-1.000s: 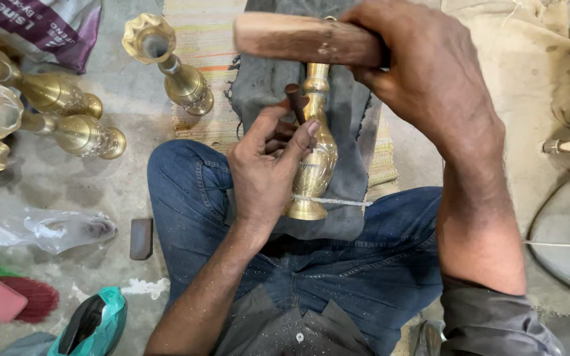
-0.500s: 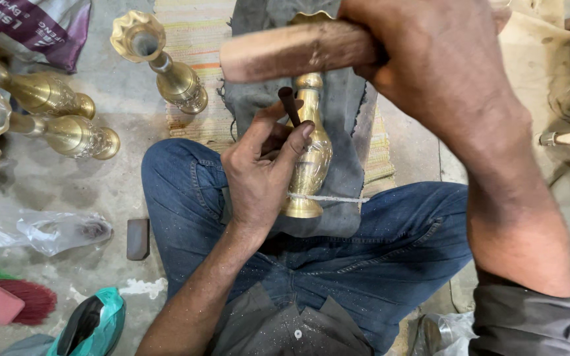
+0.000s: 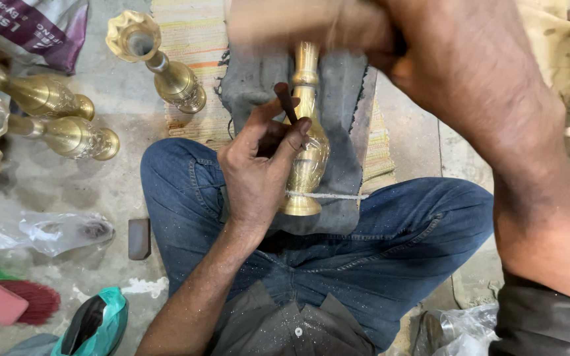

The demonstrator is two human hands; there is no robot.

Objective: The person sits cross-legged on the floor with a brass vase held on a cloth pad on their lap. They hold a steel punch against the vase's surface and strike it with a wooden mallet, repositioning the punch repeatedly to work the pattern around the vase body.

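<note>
Left hand point(image 3: 258, 175) grip clamped on chisel point(image 3: 285, 102) against brass vase point(image 3: 307, 142), right hand point(image 3: 423, 46) grip clamped on blurred mallet point(image 3: 285, 23).

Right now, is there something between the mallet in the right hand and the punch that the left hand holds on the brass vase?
Nothing visible: the blurred mallet is above the dark punch, with open space between.

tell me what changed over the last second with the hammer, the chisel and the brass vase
The right hand swung the wooden mallet from above the slim brass vase, now a blur near the vase's neck. The left hand kept its grip on the short dark chisel, tip against the vase body. The vase stayed lying on the grey cloth over the lap, and the other brass vases on the floor did not move.
</note>
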